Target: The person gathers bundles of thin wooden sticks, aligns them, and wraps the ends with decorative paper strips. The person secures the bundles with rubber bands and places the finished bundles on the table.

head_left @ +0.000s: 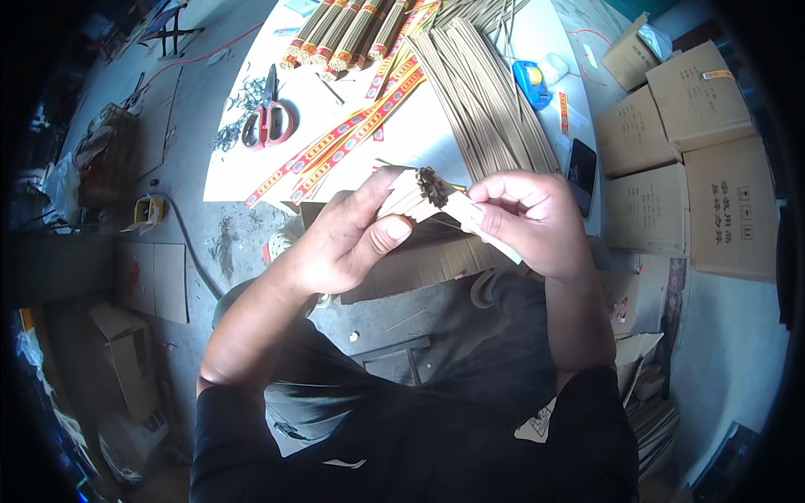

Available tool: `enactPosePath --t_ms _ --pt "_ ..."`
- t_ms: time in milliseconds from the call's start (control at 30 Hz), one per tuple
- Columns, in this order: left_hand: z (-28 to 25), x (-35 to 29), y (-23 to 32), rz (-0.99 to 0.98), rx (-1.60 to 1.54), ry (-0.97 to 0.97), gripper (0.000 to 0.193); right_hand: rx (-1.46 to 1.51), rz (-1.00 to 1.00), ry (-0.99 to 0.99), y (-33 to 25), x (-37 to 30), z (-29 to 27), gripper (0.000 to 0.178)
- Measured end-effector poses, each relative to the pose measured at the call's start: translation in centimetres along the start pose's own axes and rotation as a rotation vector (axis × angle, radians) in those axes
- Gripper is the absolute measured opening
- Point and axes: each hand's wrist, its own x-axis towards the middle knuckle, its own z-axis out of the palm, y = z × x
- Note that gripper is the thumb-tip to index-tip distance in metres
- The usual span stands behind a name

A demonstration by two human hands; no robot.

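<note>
Close to the table's near edge, my left hand is closed around a bundle of incense sticks, its dark brown ends facing up. Pale paper wraps the bundle's side. My right hand pinches a pale paper strip between thumb and fingers, just right of the bundle. Beyond my hands lie red and yellow printed paper strips, fanned across the white table. Loose brown incense sticks are spread in a flat pile behind my right hand.
Several banded incense bundles are stacked at the far side. Red-handled scissors lie at left beside dark scraps. At right are a blue tape dispenser and a phone. Cardboard boxes stand right of the table.
</note>
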Motion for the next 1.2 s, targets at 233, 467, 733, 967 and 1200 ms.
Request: enactPosePath --t_ms 233,467,733,967,1200 --pt "-0.3 0.4 -0.1 -0.090 -0.061 0.001 0.044 -0.037 -0.186 0.064 -0.1 0.3 0.8 0.011" --pt "-0.8 1.6 -1.1 -0.222 -0.135 -0.069 0.046 -0.331 -0.464 -0.060 1.2 1.3 -1.1 0.013" --pt "-1.6 2.1 -1.0 -0.297 0.013 -0.107 0.043 -0.481 -0.377 -0.150 3.3 1.8 -2.0 0.030" --pt "-1.9 2.3 -1.1 -0.305 0.105 -0.125 0.043 -0.652 -0.719 0.001 3.2 2.4 0.3 0.031" --pt "-0.6 1.8 -1.4 -0.278 0.163 -0.097 0.035 -0.922 -0.903 0.107 1.6 2.5 1.4 0.024"
